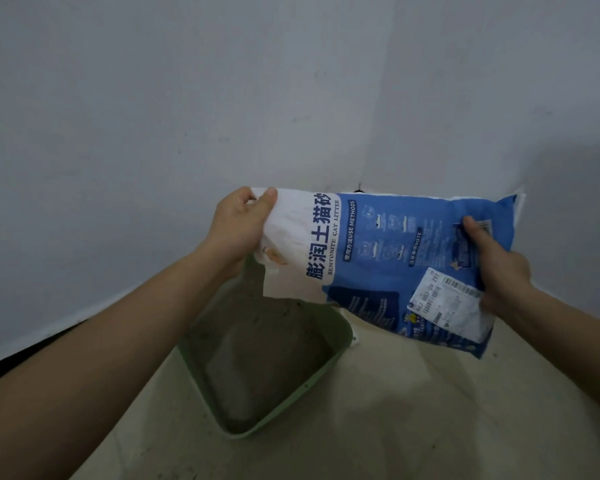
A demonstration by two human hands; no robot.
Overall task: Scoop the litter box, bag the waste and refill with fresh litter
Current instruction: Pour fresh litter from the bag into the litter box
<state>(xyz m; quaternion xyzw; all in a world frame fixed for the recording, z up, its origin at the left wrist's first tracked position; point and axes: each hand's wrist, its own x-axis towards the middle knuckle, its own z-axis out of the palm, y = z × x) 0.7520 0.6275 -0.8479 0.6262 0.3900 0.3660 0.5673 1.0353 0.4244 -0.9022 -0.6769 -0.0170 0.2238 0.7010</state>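
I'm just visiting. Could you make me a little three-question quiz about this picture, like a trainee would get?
1. True or false: the left hand and the right hand both grip the litter bag.
2. The litter box beneath the bag is: A green, B red, C black.
3. Fill in: the bag reads "Bentonite ___ Litter".
Key: 1 true; 2 A; 3 cat.

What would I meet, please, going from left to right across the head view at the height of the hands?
Left hand, pinching the white end → litter bag → right hand, holding the blue end. The green litter box lies lower, beneath hand and bag, so it has no clear place in this order.
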